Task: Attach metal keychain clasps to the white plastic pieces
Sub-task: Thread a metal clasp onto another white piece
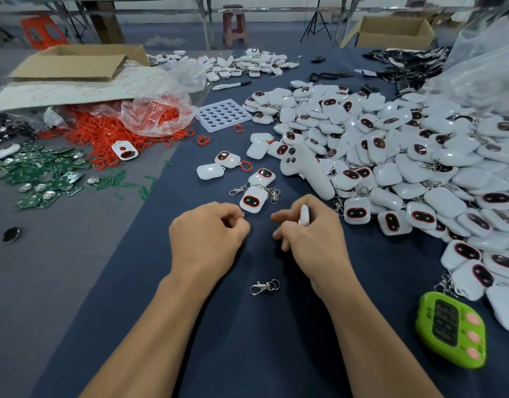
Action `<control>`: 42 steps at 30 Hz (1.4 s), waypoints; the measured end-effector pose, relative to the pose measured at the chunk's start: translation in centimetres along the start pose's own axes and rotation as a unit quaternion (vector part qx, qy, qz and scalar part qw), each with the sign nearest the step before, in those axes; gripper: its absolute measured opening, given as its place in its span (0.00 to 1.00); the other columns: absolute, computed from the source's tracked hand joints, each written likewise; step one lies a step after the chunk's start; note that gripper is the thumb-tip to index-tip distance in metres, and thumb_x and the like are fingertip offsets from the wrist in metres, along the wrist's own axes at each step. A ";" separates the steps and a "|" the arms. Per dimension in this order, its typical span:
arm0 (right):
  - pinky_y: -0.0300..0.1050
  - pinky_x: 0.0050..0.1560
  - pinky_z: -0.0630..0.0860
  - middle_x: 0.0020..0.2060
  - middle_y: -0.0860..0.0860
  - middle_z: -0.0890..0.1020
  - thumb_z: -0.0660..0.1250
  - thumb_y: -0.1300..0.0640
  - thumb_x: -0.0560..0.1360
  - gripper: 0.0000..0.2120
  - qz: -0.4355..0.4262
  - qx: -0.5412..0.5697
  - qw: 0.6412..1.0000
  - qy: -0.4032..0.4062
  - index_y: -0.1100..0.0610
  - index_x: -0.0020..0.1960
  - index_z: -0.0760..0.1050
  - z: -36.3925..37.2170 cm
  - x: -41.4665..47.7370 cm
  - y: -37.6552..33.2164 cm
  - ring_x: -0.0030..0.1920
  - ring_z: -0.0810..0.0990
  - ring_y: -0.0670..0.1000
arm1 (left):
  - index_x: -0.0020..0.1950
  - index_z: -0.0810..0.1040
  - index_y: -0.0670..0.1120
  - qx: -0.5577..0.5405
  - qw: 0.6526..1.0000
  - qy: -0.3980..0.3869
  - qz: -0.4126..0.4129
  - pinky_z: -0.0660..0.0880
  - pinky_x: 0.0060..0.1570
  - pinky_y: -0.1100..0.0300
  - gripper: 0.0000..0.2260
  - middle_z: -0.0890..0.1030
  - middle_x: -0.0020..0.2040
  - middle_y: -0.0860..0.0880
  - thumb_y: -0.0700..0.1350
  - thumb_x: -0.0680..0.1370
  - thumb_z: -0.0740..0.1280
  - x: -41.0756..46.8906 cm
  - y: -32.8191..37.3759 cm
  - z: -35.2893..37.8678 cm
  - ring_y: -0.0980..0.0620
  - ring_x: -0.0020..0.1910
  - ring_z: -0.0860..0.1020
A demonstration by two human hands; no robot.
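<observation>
White plastic piece (304, 215) gripped by right hand (312, 238) | left hand (207, 237) pinches metal part (243, 214)

White plastic piece (304, 215) edge-on in right hand (313, 237); silver clasp (264, 286) flat nearby.

Floor (167, 33): grey-blue, along top edge.
Stools: orange stool (43, 31) upper left; brown stool (233, 24) top centre.
Tripod (316, 24): black, upper right.
Table legs (204, 21): grey metal, top centre.
</observation>
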State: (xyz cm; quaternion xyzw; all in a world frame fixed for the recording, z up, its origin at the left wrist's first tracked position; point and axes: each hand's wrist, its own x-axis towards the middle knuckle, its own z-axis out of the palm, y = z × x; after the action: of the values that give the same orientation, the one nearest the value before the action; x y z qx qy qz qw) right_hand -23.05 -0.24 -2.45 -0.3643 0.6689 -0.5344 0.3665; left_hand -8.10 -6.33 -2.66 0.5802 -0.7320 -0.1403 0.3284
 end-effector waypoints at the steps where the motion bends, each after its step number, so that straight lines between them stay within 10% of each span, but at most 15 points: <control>1: 0.50 0.36 0.83 0.43 0.40 0.87 0.62 0.62 0.63 0.09 -0.007 -0.024 1.000 -0.001 0.49 0.36 0.75 -0.1 0.1 0.1 0.36 0.86 0.48 | 0.36 0.80 0.54 0.061 0.997 -0.002 0.041 0.67 0.33 0.62 0.05 0.79 0.32 0.56 0.53 0.68 0.67 0.1 0.1 0.4 0.56 0.33 0.76; 8: 0.25 0.38 0.72 0.48 0.37 0.83 0.66 0.69 0.70 0.29 -0.047 -0.128 0.991 -0.010 0.36 0.56 0.74 -0.2 -0.1 0.8 0.47 0.78 0.34 | 0.35 0.80 0.50 0.109 0.984 -0.053 0.134 0.72 0.32 0.56 0.05 0.79 0.32 0.53 0.50 0.69 0.70 -0.6 0.7 1.5 0.50 0.35 0.77; 15: 0.33 0.29 0.70 0.36 0.42 0.83 0.72 0.59 0.73 0.08 -0.064 -0.119 0.991 0.019 0.46 0.44 0.78 -0.4 0.5 1.4 0.32 0.76 0.42 | 0.38 0.81 0.63 -0.139 0.989 -0.004 -0.054 0.75 0.37 0.62 0.07 0.80 0.33 0.61 0.54 0.63 0.68 -0.1 0.5 0.0 0.58 0.34 0.78; 19: 0.44 0.37 0.80 0.35 0.49 0.84 0.71 0.55 0.76 0.05 -0.070 -0.079 0.994 0.004 0.46 0.47 0.78 -0.3 0.7 1.4 0.35 0.81 0.51 | 0.37 0.80 0.54 -0.066 0.993 0.100 0.001 0.73 0.37 0.59 0.02 0.79 0.33 0.55 0.50 0.67 0.68 -0.4 -0.1 -0.6 0.53 0.34 0.77; 24: 0.41 0.35 0.77 0.35 0.48 0.84 0.70 0.56 0.76 0.10 -0.054 -0.027 0.998 0.018 0.40 0.49 0.78 -0.1 0.6 1.2 0.32 0.83 0.46 | 0.30 0.79 0.50 0.143 0.976 -0.029 0.160 0.57 0.30 0.60 0.08 0.74 0.28 0.54 0.45 0.67 0.75 -1.1 1.0 0.7 0.48 0.31 0.71; 29: 0.33 0.27 0.71 0.31 0.48 0.82 0.71 0.56 0.77 0.08 -0.057 -0.044 0.997 0.020 0.43 0.48 0.76 -0.3 0.4 1.1 0.27 0.77 0.42 | 0.38 0.83 0.54 0.048 0.986 -0.115 0.115 0.72 0.36 0.55 0.03 0.77 0.32 0.53 0.48 0.72 0.73 -0.6 0.4 0.9 0.52 0.35 0.74; 42: 0.24 0.41 0.70 0.41 0.33 0.83 0.70 0.59 0.77 0.14 -0.094 -0.111 0.989 0.003 0.39 0.50 0.82 0.0 0.4 1.1 0.44 0.80 0.36 | 0.42 0.85 0.58 0.049 0.985 -0.134 0.099 0.74 0.38 0.54 0.04 0.75 0.32 0.54 0.49 0.73 0.72 -0.6 0.5 1.0 0.53 0.36 0.74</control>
State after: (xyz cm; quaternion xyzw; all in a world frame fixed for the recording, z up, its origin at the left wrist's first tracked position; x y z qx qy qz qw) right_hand -23.37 -0.45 -3.58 -0.4621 0.6883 -0.4897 0.2699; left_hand -9.02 -5.75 -3.28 0.4961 -0.8294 -0.1469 0.2107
